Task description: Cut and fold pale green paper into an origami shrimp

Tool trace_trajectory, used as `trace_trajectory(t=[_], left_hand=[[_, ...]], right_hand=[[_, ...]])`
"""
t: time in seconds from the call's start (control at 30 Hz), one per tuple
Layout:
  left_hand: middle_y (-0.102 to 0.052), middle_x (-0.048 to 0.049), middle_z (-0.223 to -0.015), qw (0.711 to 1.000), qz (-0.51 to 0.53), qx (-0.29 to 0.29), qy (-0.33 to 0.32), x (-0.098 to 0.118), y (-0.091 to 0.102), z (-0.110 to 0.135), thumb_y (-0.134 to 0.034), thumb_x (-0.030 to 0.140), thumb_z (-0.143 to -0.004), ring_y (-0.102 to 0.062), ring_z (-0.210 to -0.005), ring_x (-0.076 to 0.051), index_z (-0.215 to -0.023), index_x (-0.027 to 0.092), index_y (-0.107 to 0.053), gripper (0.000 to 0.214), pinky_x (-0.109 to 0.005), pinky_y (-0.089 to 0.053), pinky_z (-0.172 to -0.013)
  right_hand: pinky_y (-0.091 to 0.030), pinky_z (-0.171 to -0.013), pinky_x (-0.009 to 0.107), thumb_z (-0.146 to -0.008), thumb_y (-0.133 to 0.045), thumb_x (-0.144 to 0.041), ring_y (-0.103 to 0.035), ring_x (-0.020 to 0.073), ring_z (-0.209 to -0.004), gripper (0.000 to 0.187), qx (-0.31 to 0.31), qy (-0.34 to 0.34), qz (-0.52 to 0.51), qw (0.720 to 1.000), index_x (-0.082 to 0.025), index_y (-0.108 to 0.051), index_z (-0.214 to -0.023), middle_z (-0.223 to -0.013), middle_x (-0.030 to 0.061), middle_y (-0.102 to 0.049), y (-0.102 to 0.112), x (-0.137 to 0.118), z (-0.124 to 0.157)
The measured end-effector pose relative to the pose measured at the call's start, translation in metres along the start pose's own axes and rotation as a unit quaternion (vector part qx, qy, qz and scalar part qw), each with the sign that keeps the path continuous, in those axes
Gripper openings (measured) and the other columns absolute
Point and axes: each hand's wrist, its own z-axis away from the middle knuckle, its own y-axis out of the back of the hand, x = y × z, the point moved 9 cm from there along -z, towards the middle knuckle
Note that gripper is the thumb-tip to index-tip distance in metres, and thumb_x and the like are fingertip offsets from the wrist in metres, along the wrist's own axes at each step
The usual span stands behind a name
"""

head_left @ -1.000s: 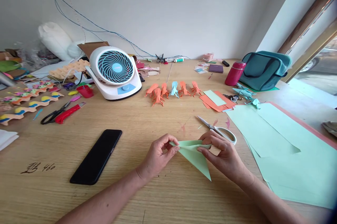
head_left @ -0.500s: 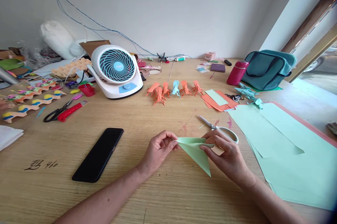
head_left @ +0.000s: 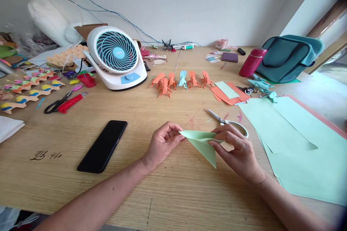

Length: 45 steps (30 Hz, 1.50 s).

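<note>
A light green paper folded into a pointed triangle (head_left: 204, 144) is held just above the wooden table (head_left: 168, 195), its tip aimed toward me. My left hand (head_left: 162, 143) pinches its left corner with thumb and fingers closed. On the other side, my right hand (head_left: 238, 153) grips the right corner, fingers curled over the upper edge. White-handled scissors (head_left: 227, 122) lie just behind my right hand.
A black phone (head_left: 103, 145) lies to the left. Large green sheets (head_left: 292, 140) cover the right side. A row of orange and blue folded figures (head_left: 181, 80) sits mid-table, a white fan (head_left: 117, 57) behind left, red-handled scissors (head_left: 65, 102) far left, a teal bag (head_left: 287, 57) and red bottle (head_left: 251, 62) back right.
The view has tilted down a little, so everything sits higher in the picture. Both hands keep their pinch on the green paper, which has barely moved.
</note>
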Motion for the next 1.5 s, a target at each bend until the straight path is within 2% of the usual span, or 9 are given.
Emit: trace_trajectory(t=[0.27,0.47,0.7,0.83,0.97,1.1,1.23,1.37,1.5], left_hand=[[-0.067,-0.0021,-0.089,0.999,-0.018,-0.010,-0.027,0.006,0.000,0.002,-0.074,0.031,-0.085,-0.070,-0.078,-0.012,-0.092,0.017,-0.059,0.022,-0.025,-0.061,-0.075],[-0.068,-0.0035,-0.091,0.993,-0.082,-0.055,-0.070,0.015,-0.003,0.001,-0.067,0.025,-0.090,-0.071,-0.081,-0.012,-0.095,0.017,-0.060,0.012,-0.024,-0.059,-0.077],[-0.065,-0.0037,-0.076,0.988,-0.141,-0.060,-0.009,0.010,-0.003,0.000,-0.056,0.027,-0.094,-0.065,-0.067,-0.012,-0.082,0.013,-0.063,0.019,-0.023,-0.055,-0.062],[-0.069,-0.0060,-0.081,0.971,-0.224,-0.076,-0.043,0.016,-0.004,-0.003,-0.061,0.018,-0.086,-0.064,-0.071,-0.012,-0.073,0.013,-0.066,0.015,-0.019,-0.050,-0.057],[-0.074,-0.0085,-0.090,0.961,-0.253,-0.111,-0.021,0.009,-0.004,-0.005,-0.060,0.017,-0.085,-0.066,-0.076,-0.013,-0.072,0.013,-0.068,0.015,-0.019,-0.049,-0.058],[-0.075,-0.0087,-0.095,0.954,-0.255,-0.158,0.008,0.002,-0.006,-0.005,-0.060,0.020,-0.088,-0.069,-0.084,-0.016,-0.075,0.013,-0.069,0.017,-0.021,-0.051,-0.064],[-0.075,-0.0072,-0.099,0.940,-0.281,-0.189,0.030,0.003,-0.010,-0.003,-0.057,0.019,-0.092,-0.066,-0.076,-0.011,-0.074,0.013,-0.064,0.021,-0.020,-0.048,-0.063],[-0.076,-0.0051,-0.096,0.922,-0.335,-0.195,-0.001,0.011,-0.013,-0.003,-0.056,0.016,-0.093,-0.060,-0.065,-0.007,-0.075,0.014,-0.063,0.020,-0.019,-0.045,-0.060],[-0.075,-0.0049,-0.093,0.924,-0.331,-0.191,-0.009,0.010,-0.012,-0.003,-0.054,0.014,-0.094,-0.064,-0.067,-0.008,-0.086,0.014,-0.067,0.015,-0.019,-0.047,-0.060]], right_hand=[[-0.050,-0.069,0.034,-0.087,-0.069,-0.014,-0.063,0.0180,-0.082,0.013,-0.004,-0.004,-0.003,1.000,-0.024,-0.061,-0.087,-0.094,0.0040,-0.064,0.000,0.001,0.001],[-0.052,-0.074,0.035,-0.088,-0.068,-0.013,-0.063,0.0179,-0.086,0.014,-0.025,-0.001,-0.016,1.000,-0.024,-0.060,-0.088,-0.096,0.0041,-0.064,0.002,0.002,-0.001],[-0.053,-0.070,0.032,-0.086,-0.069,-0.009,-0.064,0.0158,-0.081,0.019,-0.056,0.076,0.049,0.994,-0.023,-0.060,-0.094,-0.098,0.0049,-0.065,0.001,-0.015,0.000],[-0.052,-0.069,0.033,-0.087,-0.068,-0.012,-0.064,0.0158,-0.077,0.014,-0.073,0.116,0.089,0.987,-0.022,-0.061,-0.094,-0.098,0.0054,-0.068,0.002,-0.023,0.000],[-0.051,-0.068,0.033,-0.089,-0.066,-0.012,-0.064,0.0160,-0.076,0.009,-0.090,0.150,0.103,0.979,-0.019,-0.061,-0.092,-0.098,0.0073,-0.069,0.000,-0.028,0.000],[-0.051,-0.068,0.033,-0.089,-0.067,-0.012,-0.063,0.0157,-0.074,0.008,-0.104,0.153,0.104,0.977,-0.017,-0.061,-0.091,-0.095,0.0077,-0.069,-0.002,-0.028,-0.001],[-0.051,-0.069,0.032,-0.090,-0.066,-0.012,-0.063,0.0160,-0.075,0.007,-0.113,0.148,0.103,0.977,-0.017,-0.061,-0.091,-0.096,0.0080,-0.068,-0.003,-0.028,-0.001],[-0.050,-0.068,0.032,-0.090,-0.066,-0.013,-0.063,0.0158,-0.074,0.007,-0.115,0.143,0.100,0.978,-0.018,-0.061,-0.090,-0.095,0.0075,-0.068,-0.003,-0.028,-0.001],[-0.049,-0.066,0.031,-0.090,-0.066,-0.013,-0.063,0.0152,-0.073,0.008,-0.110,0.133,0.096,0.980,-0.018,-0.060,-0.089,-0.094,0.0070,-0.068,-0.003,-0.026,-0.001]])
